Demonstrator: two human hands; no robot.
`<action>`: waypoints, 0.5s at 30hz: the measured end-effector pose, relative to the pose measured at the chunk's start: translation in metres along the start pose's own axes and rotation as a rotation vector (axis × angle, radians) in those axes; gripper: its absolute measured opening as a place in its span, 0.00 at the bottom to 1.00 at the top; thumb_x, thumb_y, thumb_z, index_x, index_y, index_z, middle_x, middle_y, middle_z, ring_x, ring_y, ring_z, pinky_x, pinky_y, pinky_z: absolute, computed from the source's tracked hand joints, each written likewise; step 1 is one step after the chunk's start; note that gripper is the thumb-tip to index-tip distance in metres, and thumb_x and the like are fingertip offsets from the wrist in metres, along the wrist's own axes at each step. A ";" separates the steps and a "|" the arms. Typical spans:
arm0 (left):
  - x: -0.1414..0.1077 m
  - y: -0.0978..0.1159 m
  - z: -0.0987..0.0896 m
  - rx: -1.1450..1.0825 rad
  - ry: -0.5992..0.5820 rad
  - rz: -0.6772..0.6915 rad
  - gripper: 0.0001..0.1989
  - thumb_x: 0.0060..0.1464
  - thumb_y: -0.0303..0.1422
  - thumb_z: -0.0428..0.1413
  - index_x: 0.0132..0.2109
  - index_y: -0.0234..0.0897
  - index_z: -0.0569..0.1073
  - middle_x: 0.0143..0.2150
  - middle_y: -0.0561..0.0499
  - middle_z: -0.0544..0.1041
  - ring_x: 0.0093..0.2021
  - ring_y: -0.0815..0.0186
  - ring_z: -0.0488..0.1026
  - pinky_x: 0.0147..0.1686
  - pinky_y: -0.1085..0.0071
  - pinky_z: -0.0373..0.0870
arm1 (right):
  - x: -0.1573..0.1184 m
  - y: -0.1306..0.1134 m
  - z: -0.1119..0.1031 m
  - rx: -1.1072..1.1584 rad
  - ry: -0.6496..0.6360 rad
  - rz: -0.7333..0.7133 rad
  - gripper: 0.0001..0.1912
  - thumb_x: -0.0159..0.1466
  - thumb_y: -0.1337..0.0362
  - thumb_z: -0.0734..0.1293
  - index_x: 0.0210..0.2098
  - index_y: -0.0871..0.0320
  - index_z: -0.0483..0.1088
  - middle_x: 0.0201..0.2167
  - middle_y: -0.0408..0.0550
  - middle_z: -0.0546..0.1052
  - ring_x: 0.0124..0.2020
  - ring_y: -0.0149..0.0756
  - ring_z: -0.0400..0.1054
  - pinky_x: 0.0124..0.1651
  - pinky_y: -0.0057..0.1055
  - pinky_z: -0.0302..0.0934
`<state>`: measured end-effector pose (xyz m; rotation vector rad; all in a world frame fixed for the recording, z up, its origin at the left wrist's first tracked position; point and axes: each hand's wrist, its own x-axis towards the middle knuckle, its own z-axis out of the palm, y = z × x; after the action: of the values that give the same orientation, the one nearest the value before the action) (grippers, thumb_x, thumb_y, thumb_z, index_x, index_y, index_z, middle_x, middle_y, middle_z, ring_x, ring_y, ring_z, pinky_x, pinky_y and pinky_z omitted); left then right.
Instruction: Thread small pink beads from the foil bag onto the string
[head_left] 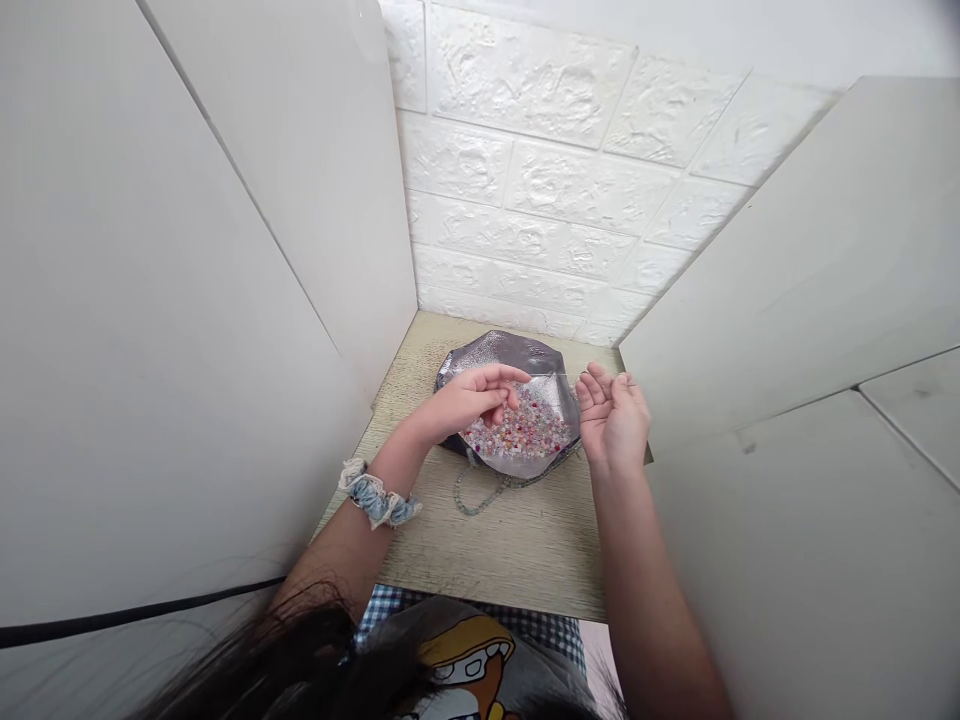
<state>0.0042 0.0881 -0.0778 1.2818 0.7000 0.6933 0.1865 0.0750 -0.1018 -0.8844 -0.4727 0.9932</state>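
Note:
My left hand (484, 397) is above the left side of a silver-lined bag (487, 348), index finger stretched out and the other fingers curled in. A fine, pale thread (555, 375) spans the gap from that fingertip to my right hand (613, 415). The right hand is palm up at the bag's right edge, fingers bent and thumb close to them; the exact grip on the thread is hard to see. Small pink, white, red and orange beads (521, 432) fill the bag below both hands. A loop of pale greenish beads (474, 511) lies at the bag's front edge.
The bag sits on a worn, light wooden tabletop (487, 560). White panels (330, 200) on the left and grey-white panels (810, 280) on the right hem in the space. Behind is a white brick-patterned wall (540, 150). Dark hair (322, 660) hangs in at the lower left.

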 end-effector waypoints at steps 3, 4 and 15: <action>0.006 -0.003 0.000 0.091 0.172 -0.008 0.12 0.50 0.26 0.47 0.43 0.31 0.67 0.34 0.49 0.70 0.25 0.77 0.65 0.27 0.76 0.62 | -0.001 -0.001 0.001 0.012 0.004 0.012 0.08 0.56 0.63 0.61 0.28 0.57 0.54 0.25 0.41 0.74 0.25 0.24 0.69 0.32 0.22 0.66; 0.007 -0.004 -0.001 0.101 0.191 -0.007 0.12 0.51 0.27 0.47 0.44 0.31 0.66 0.36 0.48 0.71 0.26 0.76 0.67 0.29 0.76 0.63 | -0.001 -0.001 0.001 0.014 0.002 0.012 0.08 0.56 0.63 0.61 0.28 0.57 0.54 0.25 0.41 0.74 0.25 0.24 0.70 0.32 0.22 0.66; 0.006 -0.003 -0.004 0.125 0.310 0.114 0.13 0.50 0.31 0.48 0.43 0.33 0.68 0.39 0.48 0.73 0.27 0.75 0.68 0.30 0.75 0.64 | -0.002 -0.001 0.003 0.025 -0.010 0.037 0.08 0.55 0.63 0.62 0.28 0.57 0.55 0.24 0.40 0.74 0.22 0.23 0.68 0.29 0.22 0.64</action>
<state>0.0051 0.0952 -0.0818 1.3511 0.9388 0.9668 0.1839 0.0742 -0.0990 -0.8687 -0.4527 1.0360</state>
